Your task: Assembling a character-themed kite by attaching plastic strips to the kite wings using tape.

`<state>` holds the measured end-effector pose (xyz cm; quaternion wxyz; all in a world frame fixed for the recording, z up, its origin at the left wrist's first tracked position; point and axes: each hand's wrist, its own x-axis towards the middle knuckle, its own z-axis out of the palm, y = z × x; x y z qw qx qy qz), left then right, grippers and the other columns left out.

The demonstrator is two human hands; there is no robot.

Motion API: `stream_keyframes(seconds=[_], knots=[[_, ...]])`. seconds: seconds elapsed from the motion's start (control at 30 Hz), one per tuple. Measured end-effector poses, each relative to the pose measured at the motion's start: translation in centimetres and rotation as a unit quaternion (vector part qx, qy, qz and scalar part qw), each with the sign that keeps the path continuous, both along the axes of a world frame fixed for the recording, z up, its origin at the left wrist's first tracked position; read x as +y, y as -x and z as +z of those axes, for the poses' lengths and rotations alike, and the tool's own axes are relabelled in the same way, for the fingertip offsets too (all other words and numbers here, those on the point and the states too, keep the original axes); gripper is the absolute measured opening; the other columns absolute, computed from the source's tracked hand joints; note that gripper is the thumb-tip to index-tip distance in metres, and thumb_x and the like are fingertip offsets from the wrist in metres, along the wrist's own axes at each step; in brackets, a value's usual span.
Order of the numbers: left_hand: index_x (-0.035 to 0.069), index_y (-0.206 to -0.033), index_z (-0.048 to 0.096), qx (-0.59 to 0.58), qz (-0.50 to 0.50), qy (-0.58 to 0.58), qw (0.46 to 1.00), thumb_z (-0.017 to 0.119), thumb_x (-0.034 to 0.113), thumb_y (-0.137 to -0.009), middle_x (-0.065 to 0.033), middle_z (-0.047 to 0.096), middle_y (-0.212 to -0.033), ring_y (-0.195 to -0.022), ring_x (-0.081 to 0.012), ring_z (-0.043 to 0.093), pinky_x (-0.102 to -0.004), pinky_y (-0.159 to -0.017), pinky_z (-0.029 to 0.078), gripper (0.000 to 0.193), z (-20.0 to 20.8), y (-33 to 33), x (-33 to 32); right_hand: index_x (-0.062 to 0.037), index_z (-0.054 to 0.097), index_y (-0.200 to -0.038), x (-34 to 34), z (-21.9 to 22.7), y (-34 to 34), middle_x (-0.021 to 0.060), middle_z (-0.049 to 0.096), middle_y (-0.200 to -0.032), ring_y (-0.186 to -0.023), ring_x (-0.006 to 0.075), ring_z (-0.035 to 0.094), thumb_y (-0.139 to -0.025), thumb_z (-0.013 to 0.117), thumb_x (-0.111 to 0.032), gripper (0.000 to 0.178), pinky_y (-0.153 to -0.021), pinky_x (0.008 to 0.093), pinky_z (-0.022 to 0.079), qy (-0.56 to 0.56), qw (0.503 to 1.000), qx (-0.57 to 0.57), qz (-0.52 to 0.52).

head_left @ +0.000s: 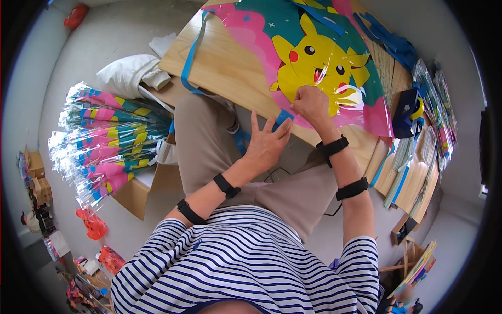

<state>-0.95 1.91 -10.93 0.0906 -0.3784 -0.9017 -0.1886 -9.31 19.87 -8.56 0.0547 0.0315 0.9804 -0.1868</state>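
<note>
A shiny printed plastic sheet (pixel 246 39) in teal and pink, with a yellow cartoon character on it, lies over the wooden table (pixel 230 63). My right hand (pixel 312 104) is closed above the sheet's near edge; what its curled fingers hold, if anything, is hidden. Just left of it, a short blue ribbon end (pixel 284 116) shows at the table's edge. My left hand (pixel 266 144) has its fingers spread, with the fingertips close to that ribbon; whether they touch it I cannot tell. A longer blue ribbon (pixel 189 65) hangs over the table's left side.
Folded plastic pieces (pixel 112 136) in matching colours fill a cardboard box (pixel 133 196) at my left. A dark blue tape dispenser (pixel 405 112) with yellow tape stands at the table's right, near stacked strips (pixel 413 172) and wrapped bundles (pixel 439 104). Blue cloth (pixel 389 39) lies at the far right.
</note>
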Motion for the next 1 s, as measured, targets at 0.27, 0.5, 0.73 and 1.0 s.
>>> stream_keyframes(seconds=[0.27, 0.5, 0.73, 1.0], knots=[[0.005, -0.122, 0.06, 0.002, 0.017, -0.007, 1.0, 0.063, 0.008, -0.077, -0.0032, 0.049, -0.128, -0.112, -0.0278, 0.049, -0.0743, -0.102, 0.019, 0.045, -0.1, 0.3, 0.2, -0.0076, 0.07, -0.07, -0.8, -1.1, -0.4, 0.0111, 0.068, -0.071, -0.07, 0.031, 0.067, -0.061, 0.08, -0.026, 0.023, -0.062, 0.0408, 0.051, -0.042, 0.998, 0.038, 0.015], [0.007, -0.119, 0.061, 0.035, 0.004, 0.028, 0.999, 0.063, 0.01, -0.078, -0.0068, 0.05, -0.124, -0.112, -0.0257, 0.049, -0.074, -0.102, 0.02, 0.041, -0.6, 0.4, 0.2, -0.0075, 0.07, -0.072, -0.8, -0.3, -1.7, 0.0111, 0.068, -0.072, -0.071, 0.0322, 0.066, -0.061, 0.078, -0.024, 0.022, -0.062, 0.041, 0.051, 0.031, 0.999, -0.031, -0.032], [0.007, -0.121, 0.059, -0.005, 0.007, -0.004, 1.0, 0.065, 0.01, -0.076, -0.0069, 0.052, -0.122, -0.112, -0.0259, 0.05, -0.0744, -0.102, 0.019, 0.045, 0.0, 0.3, -0.1, -0.0068, 0.07, -0.074, -0.2, -1.1, -1.4, 0.016, 0.067, -0.078, -0.076, 0.0351, 0.066, -0.063, 0.075, -0.023, 0.02, -0.065, 0.0434, 0.052, 0.08, 0.996, 0.022, -0.038], [0.007, -0.126, 0.058, -0.043, -0.009, -0.003, 0.999, 0.066, 0.012, -0.076, -0.0074, 0.05, -0.13, -0.115, -0.0264, 0.049, -0.0736, -0.102, 0.018, 0.051, 1.1, 0.6, -0.8, -0.0079, 0.069, -0.104, 5.4, 0.5, 8.0, 0.0189, 0.06, -0.119, -0.107, 0.0368, 0.058, -0.077, 0.073, -0.029, 0.035, -0.086, 0.0446, 0.048, -0.015, 0.98, 0.195, -0.038]])
